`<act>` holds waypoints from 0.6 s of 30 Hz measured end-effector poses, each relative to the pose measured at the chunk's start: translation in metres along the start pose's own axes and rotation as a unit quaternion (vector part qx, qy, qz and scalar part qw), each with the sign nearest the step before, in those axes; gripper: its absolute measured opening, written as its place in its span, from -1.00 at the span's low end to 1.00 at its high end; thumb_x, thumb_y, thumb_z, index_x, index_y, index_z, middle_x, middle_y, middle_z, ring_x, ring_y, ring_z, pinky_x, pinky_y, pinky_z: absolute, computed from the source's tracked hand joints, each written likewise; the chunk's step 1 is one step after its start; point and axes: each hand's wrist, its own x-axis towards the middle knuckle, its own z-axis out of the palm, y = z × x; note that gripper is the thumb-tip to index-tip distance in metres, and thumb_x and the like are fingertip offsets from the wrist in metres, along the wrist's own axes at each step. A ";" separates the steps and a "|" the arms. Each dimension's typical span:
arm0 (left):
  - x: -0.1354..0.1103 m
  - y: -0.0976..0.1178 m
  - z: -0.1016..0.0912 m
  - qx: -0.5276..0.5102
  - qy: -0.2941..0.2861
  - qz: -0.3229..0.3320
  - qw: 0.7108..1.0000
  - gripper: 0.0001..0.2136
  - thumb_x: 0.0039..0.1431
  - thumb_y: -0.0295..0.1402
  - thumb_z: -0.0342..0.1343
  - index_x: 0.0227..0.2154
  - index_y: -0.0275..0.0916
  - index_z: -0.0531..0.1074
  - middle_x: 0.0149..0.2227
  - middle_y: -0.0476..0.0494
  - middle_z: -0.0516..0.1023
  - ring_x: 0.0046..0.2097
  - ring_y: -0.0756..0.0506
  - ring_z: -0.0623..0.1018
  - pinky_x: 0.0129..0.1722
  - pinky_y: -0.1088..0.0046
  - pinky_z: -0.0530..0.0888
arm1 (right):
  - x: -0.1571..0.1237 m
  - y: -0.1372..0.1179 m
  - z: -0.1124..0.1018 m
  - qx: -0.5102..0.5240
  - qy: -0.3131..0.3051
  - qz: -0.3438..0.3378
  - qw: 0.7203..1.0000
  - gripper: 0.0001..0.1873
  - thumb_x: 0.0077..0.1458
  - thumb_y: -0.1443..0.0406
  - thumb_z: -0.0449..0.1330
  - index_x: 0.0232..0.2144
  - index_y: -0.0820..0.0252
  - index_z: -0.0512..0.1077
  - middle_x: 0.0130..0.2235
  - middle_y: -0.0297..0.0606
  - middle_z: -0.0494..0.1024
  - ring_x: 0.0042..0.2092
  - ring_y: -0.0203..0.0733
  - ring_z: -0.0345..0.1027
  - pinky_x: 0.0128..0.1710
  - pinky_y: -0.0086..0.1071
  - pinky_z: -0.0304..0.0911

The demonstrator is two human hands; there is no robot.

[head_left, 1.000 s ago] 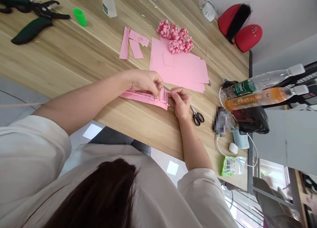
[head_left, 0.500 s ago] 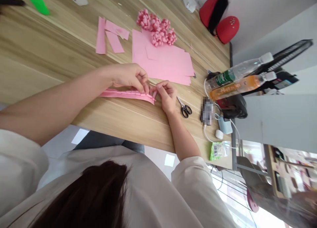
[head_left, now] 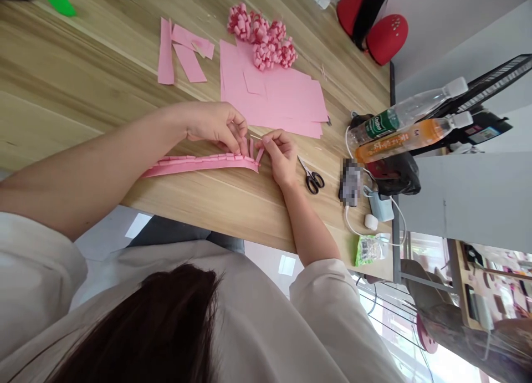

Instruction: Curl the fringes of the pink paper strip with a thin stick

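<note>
A long pink paper strip lies along the wooden table, with a row of small cut or folded segments along its upper side. At its right end, a fringe of narrow paper tabs stands up between my hands. My left hand pinches the strip from above, and my right hand holds the same end from the other side. Black-handled scissors lie just right of my right wrist, not touching it.
Beyond my hands lie stacked pink paper sheets, loose pink strips and a cluster of curled pink paper. Plastic bottles, a black bag, white cables and red cushions stand toward the table's far end.
The pink strip now reaches farther left under my left arm and looks narrower and more tightly folded. My hands stay together at its right end. The camera view has shifted slightly.
</note>
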 end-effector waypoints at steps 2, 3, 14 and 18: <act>0.000 0.001 0.001 0.007 0.011 -0.005 1.000 -0.65 -0.28 -0.39 0.53 -0.56 -0.25 0.40 -0.57 -0.03 0.53 -0.36 -0.05 0.50 -0.20 0.34 0.51 | 0.000 -0.001 0.000 0.007 0.001 -0.003 1.000 -0.42 0.03 -0.27 0.22 -0.41 0.09 0.33 -0.43 -0.35 0.48 -0.35 -0.24 0.42 -0.25 -0.33 0.37; -0.001 0.002 0.002 0.006 0.023 -0.010 1.000 -0.66 -0.25 -0.39 0.52 -0.57 -0.24 0.39 -0.57 -0.01 0.52 -0.37 -0.05 0.50 -0.20 0.34 0.51 | 0.000 -0.002 0.000 0.009 0.001 -0.005 1.000 -0.43 0.03 -0.26 0.23 -0.41 0.09 0.34 -0.44 -0.35 0.48 -0.36 -0.25 0.41 -0.26 -0.33 0.36; -0.003 0.009 0.007 0.039 0.073 -0.051 0.995 -0.68 -0.28 -0.42 0.49 -0.53 -0.25 0.41 -0.52 -0.05 0.54 -0.45 -0.06 0.54 -0.38 0.36 0.46 | -0.002 0.002 0.000 0.024 0.011 0.001 1.000 -0.45 0.01 -0.23 0.28 -0.43 0.09 0.36 -0.43 -0.35 0.51 -0.35 -0.23 0.43 -0.26 -0.32 0.37; -0.008 0.013 0.016 0.123 0.103 -0.027 0.987 -0.70 -0.20 -0.46 0.45 -0.46 -0.28 0.39 -0.44 -0.06 0.55 -0.38 -0.05 0.57 -0.31 0.36 0.48 | -0.003 0.001 0.000 0.043 0.009 -0.012 0.999 -0.50 0.05 -0.16 0.31 -0.43 0.12 0.39 -0.43 -0.37 0.54 -0.37 -0.27 0.44 -0.30 -0.36 0.35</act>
